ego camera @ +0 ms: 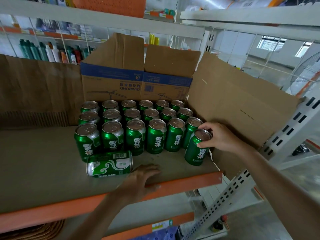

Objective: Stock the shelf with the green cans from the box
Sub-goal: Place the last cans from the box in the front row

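Observation:
Several green cans (pixel 135 135) stand upright in three rows on the cardboard-lined shelf (pixel 43 161). One green can (pixel 109 164) lies on its side in front of the rows, at the left. My left hand (pixel 140 179) lies flat on the shelf's front edge, fingers next to that fallen can. My right hand (pixel 220 135) grips the rim of an upright green can (pixel 196 151) standing at the right end, in front of the front row. Behind the rows stands an open cardboard box (pixel 138 71) with a blue band.
The shelf has an orange front lip (pixel 181 186). A big cardboard flap (pixel 242 104) rises at the right, against a white slotted upright (pixel 294 122). Bottles fill a far shelf (pixel 48 51) at the back left. A lower shelf with an orange lip (pixel 138 229) sits beneath.

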`<act>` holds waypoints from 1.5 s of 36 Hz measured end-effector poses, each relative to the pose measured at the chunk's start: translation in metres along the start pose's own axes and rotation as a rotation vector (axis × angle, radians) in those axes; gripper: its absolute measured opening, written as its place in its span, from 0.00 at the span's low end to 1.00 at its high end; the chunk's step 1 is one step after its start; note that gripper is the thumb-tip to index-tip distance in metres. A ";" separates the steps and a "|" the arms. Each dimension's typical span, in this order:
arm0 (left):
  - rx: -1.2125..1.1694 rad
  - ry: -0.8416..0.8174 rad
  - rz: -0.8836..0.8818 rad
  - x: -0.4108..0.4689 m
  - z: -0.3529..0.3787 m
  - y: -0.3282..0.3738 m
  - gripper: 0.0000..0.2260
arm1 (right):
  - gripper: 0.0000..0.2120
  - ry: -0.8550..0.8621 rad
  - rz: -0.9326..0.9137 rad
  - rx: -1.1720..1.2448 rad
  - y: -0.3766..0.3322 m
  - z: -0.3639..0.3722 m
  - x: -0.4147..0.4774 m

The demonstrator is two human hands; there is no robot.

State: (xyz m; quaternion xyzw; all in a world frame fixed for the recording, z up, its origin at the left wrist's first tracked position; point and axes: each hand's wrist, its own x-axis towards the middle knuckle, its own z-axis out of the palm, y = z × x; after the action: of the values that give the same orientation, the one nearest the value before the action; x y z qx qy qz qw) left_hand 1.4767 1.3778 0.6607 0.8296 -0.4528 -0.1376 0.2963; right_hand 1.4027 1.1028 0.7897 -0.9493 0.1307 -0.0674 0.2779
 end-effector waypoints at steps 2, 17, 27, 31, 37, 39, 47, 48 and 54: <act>0.005 -0.005 0.003 -0.001 -0.001 0.001 0.48 | 0.21 -0.002 -0.005 -0.003 -0.001 0.000 -0.001; 0.000 -0.003 0.011 -0.001 0.000 0.000 0.36 | 0.25 -0.026 -0.024 -0.077 0.002 -0.007 0.003; -0.002 0.009 0.015 -0.001 0.001 -0.002 0.37 | 0.26 0.010 -0.036 -0.053 0.005 -0.003 -0.002; -0.012 0.020 0.034 -0.001 0.001 -0.003 0.37 | 0.29 0.025 -0.030 -0.073 0.011 -0.001 -0.002; -0.023 0.029 0.066 0.001 0.003 -0.005 0.35 | 0.34 0.023 -0.059 -0.101 0.004 -0.002 -0.010; -0.022 0.028 0.069 0.001 0.002 -0.005 0.36 | 0.32 0.053 -0.060 -0.117 0.000 -0.002 -0.013; -0.007 0.012 0.042 0.001 0.004 -0.007 0.36 | 0.21 0.207 -0.222 -0.203 -0.036 0.011 -0.044; -0.005 0.012 0.039 0.000 0.004 -0.006 0.36 | 0.20 0.174 -0.240 -0.211 -0.040 0.017 -0.048; -0.017 0.035 0.050 -0.001 0.001 -0.002 0.37 | 0.21 -0.038 -0.250 -0.118 -0.044 0.065 -0.059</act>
State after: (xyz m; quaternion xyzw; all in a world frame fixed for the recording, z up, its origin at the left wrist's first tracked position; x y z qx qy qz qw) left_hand 1.4769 1.3790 0.6582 0.8177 -0.4670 -0.1193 0.3146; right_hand 1.3684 1.1881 0.7560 -0.9739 0.0099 -0.0760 0.2136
